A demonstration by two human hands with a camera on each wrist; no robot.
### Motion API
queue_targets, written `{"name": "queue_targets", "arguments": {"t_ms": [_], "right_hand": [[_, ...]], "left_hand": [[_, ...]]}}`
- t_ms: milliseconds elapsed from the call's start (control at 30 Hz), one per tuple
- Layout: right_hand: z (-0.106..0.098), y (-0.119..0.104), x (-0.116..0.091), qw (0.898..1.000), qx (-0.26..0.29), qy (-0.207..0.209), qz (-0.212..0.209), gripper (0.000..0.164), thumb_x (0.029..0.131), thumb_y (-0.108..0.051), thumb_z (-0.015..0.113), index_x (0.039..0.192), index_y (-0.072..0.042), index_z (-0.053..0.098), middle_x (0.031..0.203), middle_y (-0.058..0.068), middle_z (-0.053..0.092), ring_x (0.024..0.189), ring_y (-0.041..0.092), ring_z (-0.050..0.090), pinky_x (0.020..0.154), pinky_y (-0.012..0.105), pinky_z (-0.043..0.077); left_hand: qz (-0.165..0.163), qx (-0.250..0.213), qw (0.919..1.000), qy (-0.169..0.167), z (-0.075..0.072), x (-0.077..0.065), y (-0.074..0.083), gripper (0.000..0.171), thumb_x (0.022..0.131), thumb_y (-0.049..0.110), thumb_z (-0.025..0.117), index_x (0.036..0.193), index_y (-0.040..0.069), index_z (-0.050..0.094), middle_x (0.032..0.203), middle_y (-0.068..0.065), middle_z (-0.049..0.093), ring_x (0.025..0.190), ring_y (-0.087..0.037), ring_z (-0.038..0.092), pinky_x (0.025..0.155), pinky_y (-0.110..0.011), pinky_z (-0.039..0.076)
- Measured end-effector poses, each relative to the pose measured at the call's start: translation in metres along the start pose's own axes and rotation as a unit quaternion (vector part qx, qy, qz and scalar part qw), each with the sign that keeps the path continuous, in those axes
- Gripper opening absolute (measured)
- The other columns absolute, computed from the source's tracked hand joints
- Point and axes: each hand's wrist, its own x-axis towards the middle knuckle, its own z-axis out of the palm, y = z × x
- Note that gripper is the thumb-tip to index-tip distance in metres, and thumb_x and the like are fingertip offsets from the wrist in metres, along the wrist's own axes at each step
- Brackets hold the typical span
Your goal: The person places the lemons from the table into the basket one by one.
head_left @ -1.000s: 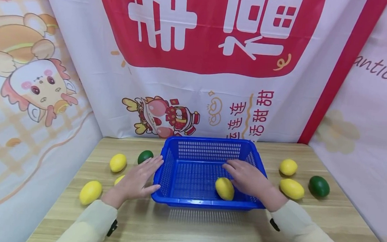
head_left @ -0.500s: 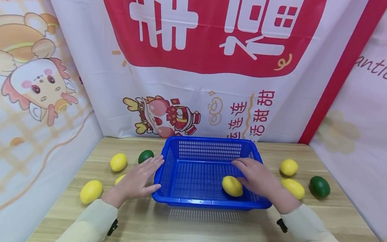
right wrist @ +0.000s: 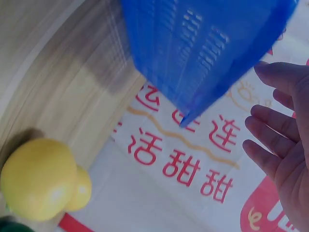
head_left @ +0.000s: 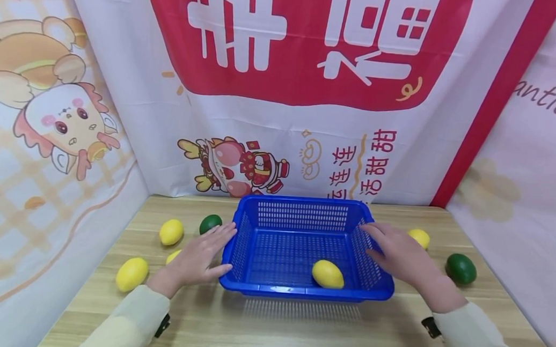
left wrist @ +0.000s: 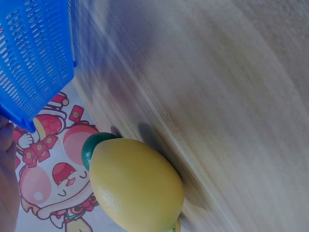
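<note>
A blue plastic basket with slotted walls stands on the table, with one yellow lemon lying inside near its front right. My left hand rests on the basket's left rim, fingers extended. Over the right rim is my right hand, holding nothing and apart from the lemon. In the right wrist view, that hand has spread, slightly bent fingers beside the basket wall. A large lemon shows below the basket in the left wrist view.
Left of the basket lie lemons, one partly hidden by my hand, and a dark green fruit. To the right are a lemon, partly covered by my hand, and another green fruit. Printed cloth walls enclose the wooden table.
My right hand has let go of the lemon and moved right to the basket's right rim. The lemon shifted right, then settled slightly back left. The left hand has stayed put.
</note>
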Motion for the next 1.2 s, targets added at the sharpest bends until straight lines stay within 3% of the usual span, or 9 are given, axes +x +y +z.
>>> {"name": "queue_targets", "arguments": {"t_ms": [300, 733, 1200], "right_hand": [[-0.018, 0.011, -0.016, 0.999, 0.000, 0.000, 0.049, 0.056, 0.078, -0.009, 0.081, 0.128, -0.001, 0.057, 0.119, 0.019, 0.063, 0.109, 0.037, 0.060, 0.085, 0.055, 0.052], [-0.022, 0.040, -0.043, 0.997, -0.013, 0.053, 0.046, 0.055, 0.073, -0.005, 0.081, 0.121, 0.003, 0.058, 0.108, 0.024, 0.064, 0.096, 0.042, 0.063, 0.078, 0.058, 0.052], [-0.012, 0.058, -0.061, 0.993, -0.007, -0.012, 0.121, 0.046, 0.079, -0.010, 0.079, 0.117, 0.004, 0.058, 0.108, 0.026, 0.063, 0.099, 0.045, 0.059, 0.083, 0.061, 0.049]], "left_hand": [[0.003, 0.003, 1.0000, 0.000, 0.000, 0.001, 0.000, 0.079, 0.093, 0.048, 0.056, 0.151, 0.002, 0.030, 0.157, -0.013, 0.027, 0.143, -0.029, 0.026, 0.115, -0.046, 0.023], [0.004, 0.002, 1.0000, 0.003, 0.001, 0.000, 0.000, 0.079, 0.093, 0.048, 0.056, 0.151, 0.002, 0.031, 0.156, -0.013, 0.028, 0.143, -0.028, 0.026, 0.114, -0.046, 0.024], [-0.003, -0.001, 1.0000, -0.001, 0.001, -0.001, 0.001, 0.079, 0.093, 0.051, 0.053, 0.152, 0.003, 0.029, 0.157, -0.011, 0.026, 0.143, -0.029, 0.026, 0.115, -0.046, 0.023]]}}
